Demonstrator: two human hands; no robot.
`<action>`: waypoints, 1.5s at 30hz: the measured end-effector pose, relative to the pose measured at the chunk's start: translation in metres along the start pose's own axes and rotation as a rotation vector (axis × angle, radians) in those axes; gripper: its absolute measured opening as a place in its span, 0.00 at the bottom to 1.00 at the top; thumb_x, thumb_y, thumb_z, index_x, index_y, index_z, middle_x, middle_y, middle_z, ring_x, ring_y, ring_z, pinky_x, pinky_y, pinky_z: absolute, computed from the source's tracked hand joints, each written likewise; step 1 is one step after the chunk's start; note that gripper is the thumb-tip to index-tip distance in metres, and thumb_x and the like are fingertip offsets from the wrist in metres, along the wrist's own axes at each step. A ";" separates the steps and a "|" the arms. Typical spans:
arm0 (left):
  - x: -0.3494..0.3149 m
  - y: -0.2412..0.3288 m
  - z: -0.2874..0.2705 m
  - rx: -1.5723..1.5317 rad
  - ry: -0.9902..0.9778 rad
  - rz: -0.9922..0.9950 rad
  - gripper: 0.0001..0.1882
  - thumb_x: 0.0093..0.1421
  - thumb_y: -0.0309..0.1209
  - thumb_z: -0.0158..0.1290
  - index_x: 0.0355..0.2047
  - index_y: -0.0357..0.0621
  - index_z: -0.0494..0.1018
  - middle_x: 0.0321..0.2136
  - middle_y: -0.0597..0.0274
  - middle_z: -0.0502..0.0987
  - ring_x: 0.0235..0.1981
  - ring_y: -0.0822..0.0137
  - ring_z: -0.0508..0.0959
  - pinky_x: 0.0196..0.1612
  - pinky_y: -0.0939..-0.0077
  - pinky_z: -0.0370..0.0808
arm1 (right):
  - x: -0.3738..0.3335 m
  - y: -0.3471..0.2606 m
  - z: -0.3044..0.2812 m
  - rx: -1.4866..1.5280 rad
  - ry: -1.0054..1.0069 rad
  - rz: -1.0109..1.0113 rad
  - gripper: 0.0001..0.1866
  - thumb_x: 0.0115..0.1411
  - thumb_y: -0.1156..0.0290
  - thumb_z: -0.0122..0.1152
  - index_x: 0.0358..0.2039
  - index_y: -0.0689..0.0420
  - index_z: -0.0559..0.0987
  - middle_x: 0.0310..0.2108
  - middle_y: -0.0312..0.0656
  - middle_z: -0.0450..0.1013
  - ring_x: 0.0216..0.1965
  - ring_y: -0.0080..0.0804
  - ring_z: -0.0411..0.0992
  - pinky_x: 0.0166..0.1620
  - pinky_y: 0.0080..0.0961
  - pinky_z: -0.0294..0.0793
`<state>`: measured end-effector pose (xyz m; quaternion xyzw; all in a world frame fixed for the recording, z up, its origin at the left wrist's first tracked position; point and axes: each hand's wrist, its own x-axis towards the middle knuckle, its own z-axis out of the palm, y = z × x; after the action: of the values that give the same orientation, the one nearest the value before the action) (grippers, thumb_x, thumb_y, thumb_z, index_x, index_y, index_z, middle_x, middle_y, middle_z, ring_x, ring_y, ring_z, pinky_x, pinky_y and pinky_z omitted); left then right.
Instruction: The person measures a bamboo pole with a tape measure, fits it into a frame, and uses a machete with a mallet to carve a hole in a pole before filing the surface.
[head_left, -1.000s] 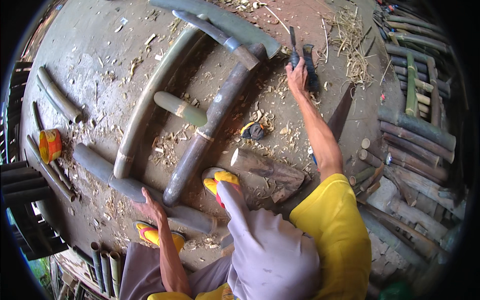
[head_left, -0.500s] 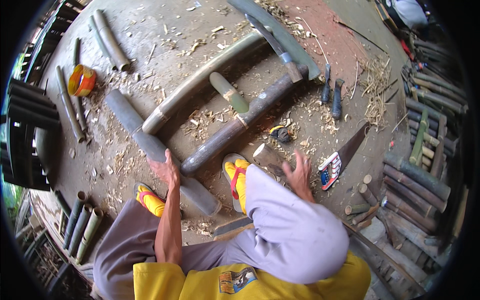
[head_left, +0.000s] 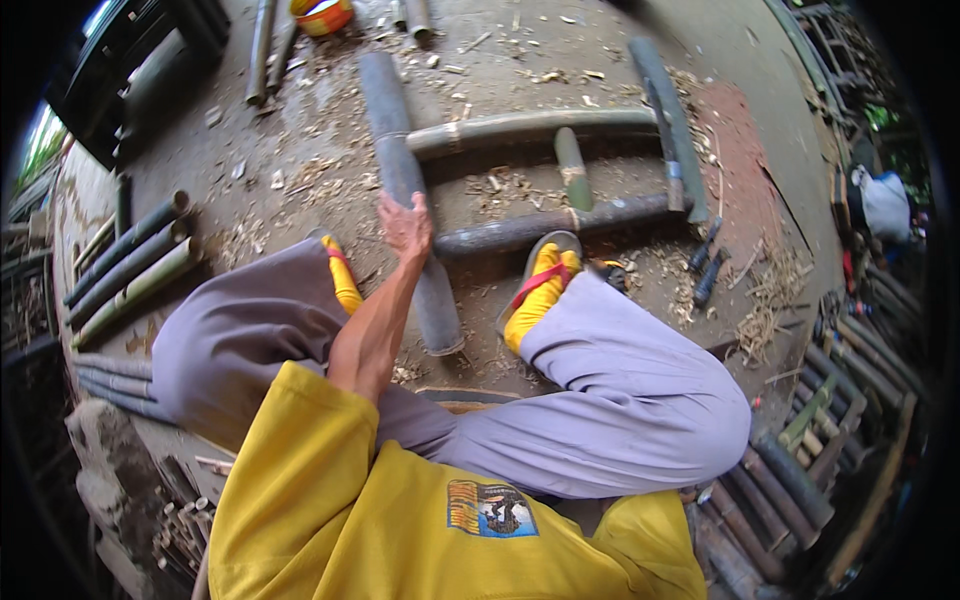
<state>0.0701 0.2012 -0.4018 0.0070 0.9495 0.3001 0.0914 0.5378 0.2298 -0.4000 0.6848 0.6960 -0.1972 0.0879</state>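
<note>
My left hand [head_left: 406, 228] is closed over the top of a thick grey-green bamboo pole [head_left: 392, 110] at the left end of a bamboo frame. Two long poles run rightward from it, a pale green pole [head_left: 530, 130] farther off and a dark pole [head_left: 520, 232] nearer. A short green bamboo piece [head_left: 571, 165] stands between them. Across the right end lies another greenish bamboo piece [head_left: 690, 150], with a long-bladed machete [head_left: 660, 115] resting beside it over the poles. My right hand is out of sight; only its yellow sleeve [head_left: 650, 540] shows.
Two dark-handled knives [head_left: 710, 278] lie right of the frame, near a heap of straw-like fibre [head_left: 775, 300]. Wood shavings litter the floor. Bamboo lengths [head_left: 130, 260] lie at left, and more are stacked at right [head_left: 790, 480]. An orange-yellow container [head_left: 322, 16] stands far left.
The view has turned, so the frame sits farther up and right. My left hand stays on the thick pole. My right hand, earlier beside a short log with fingers spread, has gone from view.
</note>
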 end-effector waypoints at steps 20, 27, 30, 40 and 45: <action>0.004 -0.001 -0.006 -0.151 -0.053 -0.049 0.39 0.53 0.48 0.53 0.59 0.42 0.54 0.49 0.46 0.66 0.51 0.48 0.67 0.51 0.55 0.65 | 0.009 0.016 -0.007 -0.008 -0.019 -0.013 0.44 0.47 0.50 0.64 0.59 0.55 0.55 0.54 0.58 0.59 0.54 0.56 0.59 0.55 0.47 0.58; 0.021 -0.016 -0.010 -0.308 -0.107 -0.059 0.38 0.45 0.45 0.61 0.53 0.38 0.62 0.47 0.44 0.68 0.49 0.48 0.69 0.52 0.60 0.66 | 0.013 0.001 -0.007 -0.013 -0.030 -0.003 0.45 0.47 0.51 0.64 0.59 0.55 0.54 0.54 0.58 0.59 0.55 0.57 0.58 0.55 0.47 0.58; 0.040 -0.020 -0.022 -0.293 -0.183 -0.038 0.37 0.41 0.45 0.63 0.48 0.36 0.65 0.41 0.44 0.74 0.44 0.51 0.74 0.48 0.63 0.69 | 0.012 -0.009 0.002 -0.006 -0.047 -0.001 0.45 0.47 0.51 0.65 0.59 0.55 0.54 0.54 0.58 0.58 0.55 0.57 0.58 0.55 0.47 0.58; 0.042 -0.029 -0.031 -0.397 -0.390 0.068 0.35 0.43 0.44 0.64 0.45 0.32 0.64 0.37 0.42 0.75 0.39 0.51 0.76 0.45 0.64 0.70 | 0.017 -0.046 -0.023 0.017 -0.049 -0.002 0.47 0.44 0.56 0.69 0.59 0.54 0.51 0.54 0.59 0.58 0.56 0.59 0.57 0.56 0.49 0.57; 0.047 -0.015 -0.042 -0.284 -0.505 0.133 0.35 0.45 0.46 0.64 0.45 0.32 0.65 0.36 0.48 0.75 0.36 0.61 0.76 0.42 0.68 0.71 | 0.023 -0.090 -0.066 -0.276 -0.168 0.142 0.45 0.44 0.65 0.65 0.60 0.53 0.52 0.55 0.55 0.57 0.55 0.55 0.58 0.55 0.51 0.57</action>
<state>0.0168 0.1686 -0.3843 0.1307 0.8426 0.4241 0.3052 0.4578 0.2790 -0.3352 0.6948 0.6564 -0.1499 0.2527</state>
